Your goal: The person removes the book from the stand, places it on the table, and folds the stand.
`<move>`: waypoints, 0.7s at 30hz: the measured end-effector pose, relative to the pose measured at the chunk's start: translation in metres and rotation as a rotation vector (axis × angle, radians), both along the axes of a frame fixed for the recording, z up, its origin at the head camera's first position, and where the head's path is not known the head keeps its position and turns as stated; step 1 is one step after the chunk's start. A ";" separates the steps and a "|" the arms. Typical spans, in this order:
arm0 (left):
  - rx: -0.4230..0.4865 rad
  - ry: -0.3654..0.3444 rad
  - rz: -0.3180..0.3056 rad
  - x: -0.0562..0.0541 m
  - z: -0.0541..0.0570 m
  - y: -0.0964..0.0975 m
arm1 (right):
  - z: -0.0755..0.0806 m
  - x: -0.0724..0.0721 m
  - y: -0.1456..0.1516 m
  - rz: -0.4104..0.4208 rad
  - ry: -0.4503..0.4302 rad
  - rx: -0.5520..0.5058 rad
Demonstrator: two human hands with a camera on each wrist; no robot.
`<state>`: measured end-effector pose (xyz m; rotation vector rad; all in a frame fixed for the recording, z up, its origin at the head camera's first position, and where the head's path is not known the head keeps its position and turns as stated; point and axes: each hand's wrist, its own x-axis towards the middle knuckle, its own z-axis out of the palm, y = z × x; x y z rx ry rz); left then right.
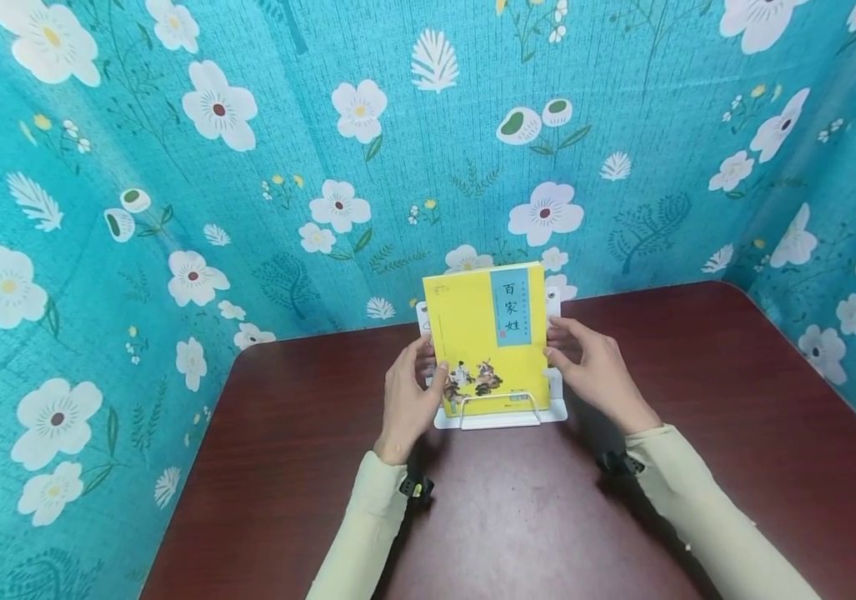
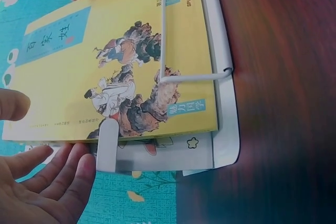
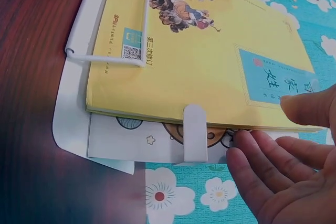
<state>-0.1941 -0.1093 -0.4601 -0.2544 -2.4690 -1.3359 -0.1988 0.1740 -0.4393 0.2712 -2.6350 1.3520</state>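
Note:
A yellow book (image 1: 473, 333) with a blue title panel leans upright on a white book stand (image 1: 557, 410). A wire holder (image 1: 500, 427) crosses the book's lower front. My left hand (image 1: 408, 396) is at the book's left edge, its thumb (image 2: 13, 104) over the cover side and its relaxed fingers (image 2: 63, 174) beside the edge. At the opposite edge is my right hand (image 1: 598, 367). Its thumb (image 3: 304, 109) overlaps the cover in the right wrist view, and its fingertips lie right at the book's edge, with the fingers loosely extended.
The stand rests on a dark reddish-brown table (image 1: 307, 467), toward its back edge. White side clips (image 2: 107, 145) project from the stand beside the book. Behind and at both sides hangs a turquoise curtain (image 1: 412, 150) with white flowers.

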 end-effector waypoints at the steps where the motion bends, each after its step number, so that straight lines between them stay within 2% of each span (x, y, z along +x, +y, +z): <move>1: 0.003 -0.001 0.002 0.000 0.000 0.000 | 0.000 0.000 0.000 -0.004 -0.010 -0.003; 9: 0.023 0.002 0.025 -0.007 0.000 -0.001 | -0.001 -0.005 0.001 -0.016 -0.039 -0.026; 16: 0.054 -0.012 0.063 -0.010 -0.004 0.000 | -0.004 -0.008 -0.001 -0.045 -0.067 -0.022; 21: 0.068 -0.006 0.084 -0.011 -0.005 0.000 | -0.007 -0.011 -0.003 -0.081 -0.040 -0.012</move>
